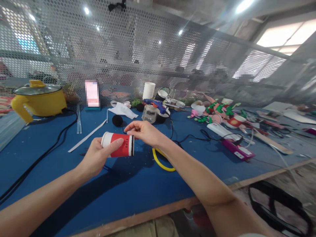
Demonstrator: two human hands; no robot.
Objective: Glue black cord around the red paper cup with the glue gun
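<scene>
My left hand [95, 154] is wrapped around a red and white paper cup [123, 146], which it holds sideways above the blue table. The thumb lies along the red side, near small dark lettering. A black band [132, 145] rings the cup's right end. My right hand [143, 131] is at the upper edge of that end, its thumb and fingers pinched together. What lies between those fingertips is hidden. Just behind the cup sits a black ball [117, 120]. A blue glue gun [155, 104] rests on a clear jar [149, 114] beyond my right hand.
A yellow electric pot [44, 102] with a black cord is at left. A phone [92, 93] stands against the perforated screen. White strips [87, 135], a yellow ring [163, 167], stacked white cups [149, 91], a purple power strip [238, 150] and green-and-pink craft pieces [217, 112] lie about.
</scene>
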